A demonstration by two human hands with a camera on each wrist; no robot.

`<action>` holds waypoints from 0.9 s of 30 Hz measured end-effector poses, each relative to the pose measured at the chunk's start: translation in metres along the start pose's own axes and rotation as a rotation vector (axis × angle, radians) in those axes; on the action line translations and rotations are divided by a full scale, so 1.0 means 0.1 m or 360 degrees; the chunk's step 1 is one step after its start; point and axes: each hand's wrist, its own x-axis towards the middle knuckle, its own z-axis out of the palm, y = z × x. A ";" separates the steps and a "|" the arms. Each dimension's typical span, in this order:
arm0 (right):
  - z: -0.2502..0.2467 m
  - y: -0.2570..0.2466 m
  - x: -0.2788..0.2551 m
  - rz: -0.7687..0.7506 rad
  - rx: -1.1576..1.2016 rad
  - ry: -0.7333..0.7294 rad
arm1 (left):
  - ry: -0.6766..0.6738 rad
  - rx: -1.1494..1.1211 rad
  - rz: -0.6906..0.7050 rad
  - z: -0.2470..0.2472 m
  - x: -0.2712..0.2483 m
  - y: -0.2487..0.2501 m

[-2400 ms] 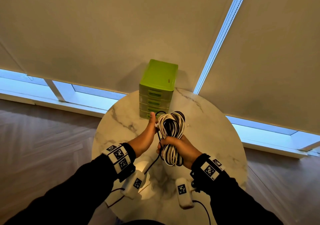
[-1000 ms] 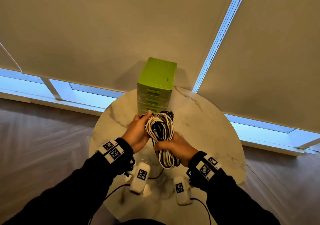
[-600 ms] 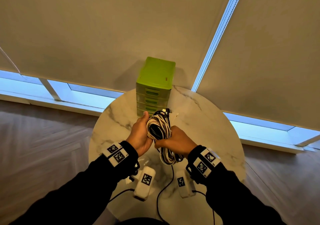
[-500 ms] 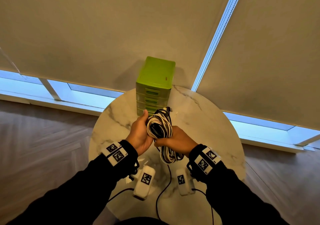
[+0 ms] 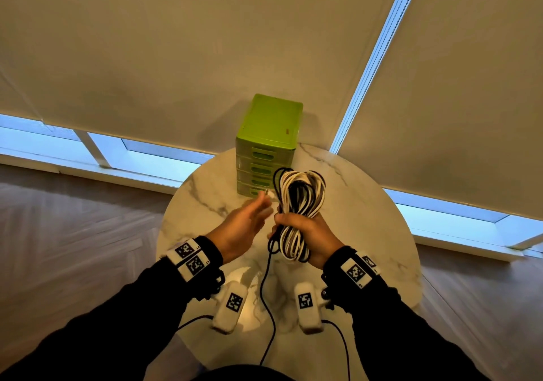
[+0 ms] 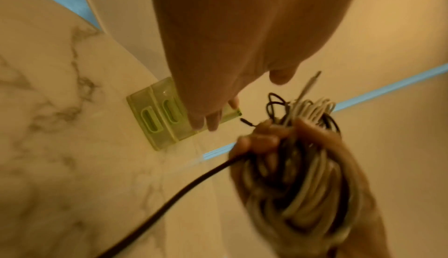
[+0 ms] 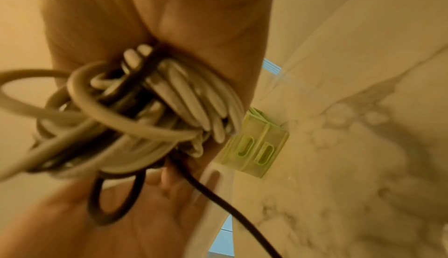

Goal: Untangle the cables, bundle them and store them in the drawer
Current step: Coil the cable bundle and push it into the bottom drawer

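Since half a second ago the left hand [image 5: 239, 227] has let go of the coil and drawn back toward 9 o'clock, and the coil has risen a little, its top loops now overlapping the lower drawers in the head view. Its fingers [image 5: 263, 203] are now stretched forward and relaxed, holding nothing, blurred in the head view, and they reach toward the foot of the green drawer unit [image 5: 269, 142]. From the left wrist view those fingertips [image 6: 208, 122] lie in front of the drawer fronts; whether they touch cannot be told.

At 3 o'clock of that hand, the right hand [image 5: 305, 233] has its fingers curled tight round the middle of the cable bundle [image 5: 298, 201], a coil of white and black cables held upright, with loops above and below the fist. A loose black cable end [image 5: 269, 286] hangs from the bundle and trails toward 6 o'clock past the table edge. In the right wrist view the white loops [image 7: 184, 97] press against the palm.

Both hands are above the round marble table [image 5: 367, 233]. The drawer unit stands at the table's 12 o'clock edge, against a beige roller blind [image 5: 205, 42], with its drawers all pushed in. Dark sleeves [image 5: 117, 322] and tagged wristbands [image 5: 189, 258] cover the forearms.
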 end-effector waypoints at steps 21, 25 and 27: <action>-0.43 -0.38 -0.14 0.0415 -0.0485 -0.0343 | -0.0222 0.1408 0.0317 -0.75 -0.21 0.18; -0.32 -0.35 -0.18 0.0399 -0.0637 -0.0436 | -0.0089 0.1086 0.0403 -0.65 -0.12 0.18; -0.23 -0.29 -0.15 0.0352 -0.0750 -0.0436 | -0.0090 0.0735 0.0338 -0.45 -0.10 0.15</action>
